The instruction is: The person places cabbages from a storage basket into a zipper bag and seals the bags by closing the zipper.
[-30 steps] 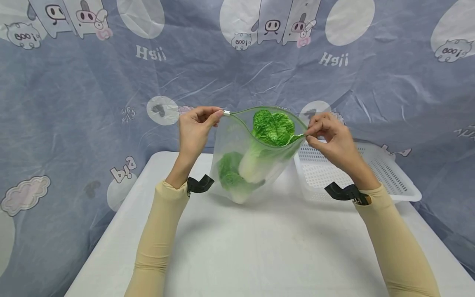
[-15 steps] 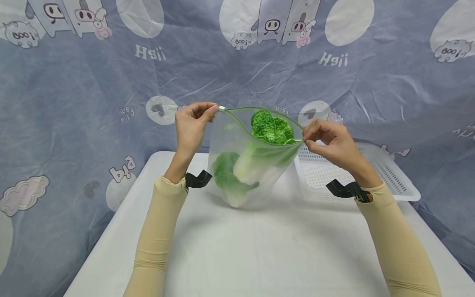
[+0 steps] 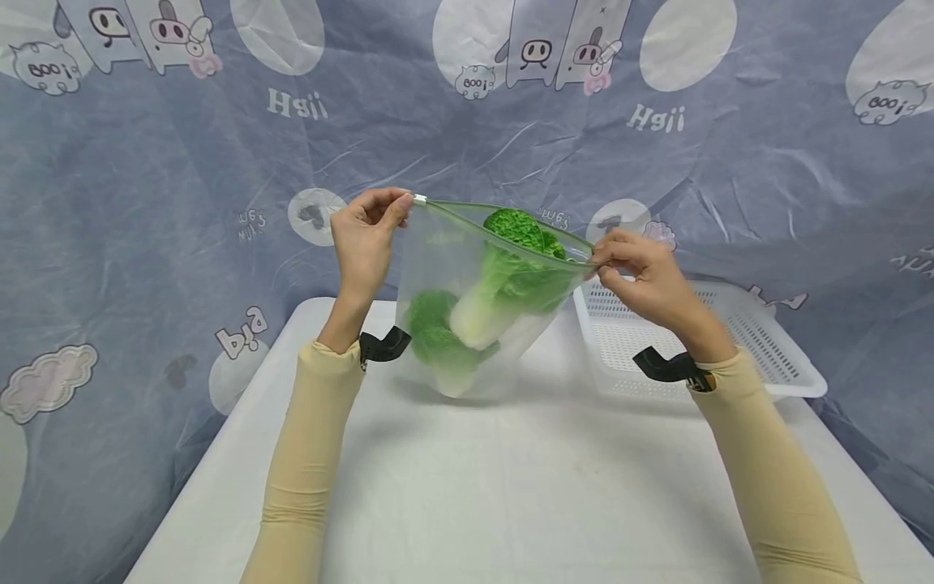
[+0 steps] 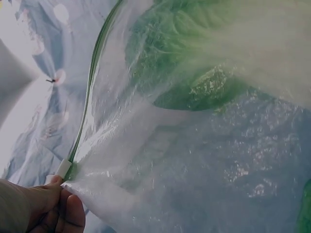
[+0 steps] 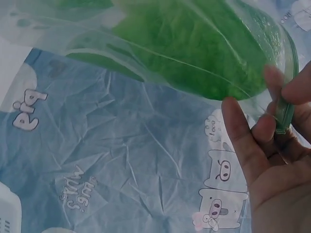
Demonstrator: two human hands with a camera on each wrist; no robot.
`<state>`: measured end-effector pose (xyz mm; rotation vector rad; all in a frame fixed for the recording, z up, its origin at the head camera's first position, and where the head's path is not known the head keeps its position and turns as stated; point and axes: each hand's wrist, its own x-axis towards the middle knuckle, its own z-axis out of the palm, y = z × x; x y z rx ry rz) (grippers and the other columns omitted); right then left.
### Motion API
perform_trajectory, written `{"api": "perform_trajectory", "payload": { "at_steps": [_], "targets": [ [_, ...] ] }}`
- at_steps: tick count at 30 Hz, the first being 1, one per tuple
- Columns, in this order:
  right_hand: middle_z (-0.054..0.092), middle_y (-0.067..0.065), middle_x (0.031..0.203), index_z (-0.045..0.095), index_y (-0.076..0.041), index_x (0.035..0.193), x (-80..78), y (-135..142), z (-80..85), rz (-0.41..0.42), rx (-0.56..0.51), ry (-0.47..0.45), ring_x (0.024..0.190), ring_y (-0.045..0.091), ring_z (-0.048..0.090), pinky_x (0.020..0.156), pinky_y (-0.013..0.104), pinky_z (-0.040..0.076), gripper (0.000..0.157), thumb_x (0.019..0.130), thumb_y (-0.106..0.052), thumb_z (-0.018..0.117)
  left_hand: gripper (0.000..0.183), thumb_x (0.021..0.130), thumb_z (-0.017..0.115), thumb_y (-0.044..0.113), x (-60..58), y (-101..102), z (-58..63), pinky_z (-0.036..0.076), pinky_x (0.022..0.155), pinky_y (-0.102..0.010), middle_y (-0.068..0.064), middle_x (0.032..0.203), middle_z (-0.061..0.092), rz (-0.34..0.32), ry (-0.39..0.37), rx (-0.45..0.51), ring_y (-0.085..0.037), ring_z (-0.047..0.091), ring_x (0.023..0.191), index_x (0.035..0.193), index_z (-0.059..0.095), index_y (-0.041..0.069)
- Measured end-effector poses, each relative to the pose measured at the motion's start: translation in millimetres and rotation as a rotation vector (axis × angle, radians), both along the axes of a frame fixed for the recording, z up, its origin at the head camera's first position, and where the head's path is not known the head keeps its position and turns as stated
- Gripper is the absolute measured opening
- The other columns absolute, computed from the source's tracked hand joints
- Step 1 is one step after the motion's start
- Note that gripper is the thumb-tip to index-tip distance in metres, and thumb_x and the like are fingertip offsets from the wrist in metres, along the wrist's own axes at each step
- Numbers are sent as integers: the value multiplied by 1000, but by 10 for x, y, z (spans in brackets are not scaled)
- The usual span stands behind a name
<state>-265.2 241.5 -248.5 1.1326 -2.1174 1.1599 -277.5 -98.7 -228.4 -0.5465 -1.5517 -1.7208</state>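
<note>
A translucent zip bag (image 3: 511, 357) with a green zip edge hangs between both hands above the table. Inside it lean a Chinese cabbage (image 3: 503, 284), leafy end up at the mouth, and a second leafy green vegetable (image 3: 438, 332) lower left, blurred by the plastic. The left hand (image 3: 370, 235) pinches the bag's upper left corner beside the white slider (image 3: 419, 199). At the upper right corner, the right hand (image 3: 638, 272) pinches the zip edge between thumb and fingers. Between the hands the mouth is a narrow gap. In the right wrist view, the zip end (image 5: 284, 116) sits between the fingers.
A white perforated plastic basket (image 3: 795, 357) stands at the table's back right, behind the right hand. The white table (image 3: 511, 487) stretches below the bag. A blue-grey printed sheet (image 3: 409, 122) hangs behind the table.
The left hand has moved left and up with the slider corner. The bag's mouth has drawn narrower and straighter, and its contents have shifted left. The right hand still pinches its corner.
</note>
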Motion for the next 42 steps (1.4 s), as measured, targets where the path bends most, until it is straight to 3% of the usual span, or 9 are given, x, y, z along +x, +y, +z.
{"api": "perform_trajectory", "payload": {
  "at_steps": [6,10,15,21,26,31,37,42],
  "targets": [
    [59,12,92,58,6,92,-46,-36,-103,-93,107,22,87,5,57,81,12,51,18,80,19,55,18,86,70,1,23,9,-44,52,65,-24,-17,75,65,15,-14,-38,-21,58,63,93,68,-15],
    [57,17,92,56,9,89,72,-119,-74,-87,126,22,88,12,57,81,16,52,15,81,20,52,18,87,71,4,62,50,-85,50,65,-21,-14,78,67,15,-59,-101,-27,59,68,95,69,-12],
    [56,13,92,56,7,86,107,-137,-83,-121,101,-7,88,17,58,81,18,52,15,81,19,49,18,87,71,6,156,186,-82,49,64,-19,-20,86,70,-47,-86,-184,-40,59,74,96,70,-10],
    [55,9,100,56,2,92,-38,47,-290,-248,82,-142,91,9,55,82,13,49,15,87,12,48,18,88,70,6,282,364,-100,52,68,-23,-23,93,70,-150,-165,-273,-40,63,82,100,70,-8],
    [55,4,105,57,0,100,-154,300,-513,-324,75,-278,91,3,56,80,10,47,12,91,4,51,18,88,71,9,164,483,-245,51,69,-24,-21,95,71,-187,-223,-281,-38,65,85,102,71,-3],
    [57,9,102,58,1,101,-177,466,-646,-360,114,-338,93,7,59,81,9,49,12,91,4,54,18,89,70,16,12,628,-398,52,77,-24,-14,97,71,-175,-203,-313,-23,66,85,102,72,3],
    [59,11,103,59,1,100,-150,581,-731,-354,122,-392,94,6,60,80,13,50,12,91,6,53,14,92,67,16,9,759,-449,53,77,-29,-10,91,70,-122,-157,-291,-17,65,80,99,70,5],
    [63,13,102,60,-1,100,-130,659,-726,-406,215,-385,87,-4,58,75,16,49,9,95,-2,52,11,91,67,14,1,843,-458,52,73,-26,-9,87,71,-34,-114,-279,-16,65,76,97,70,5]
  ]
}}
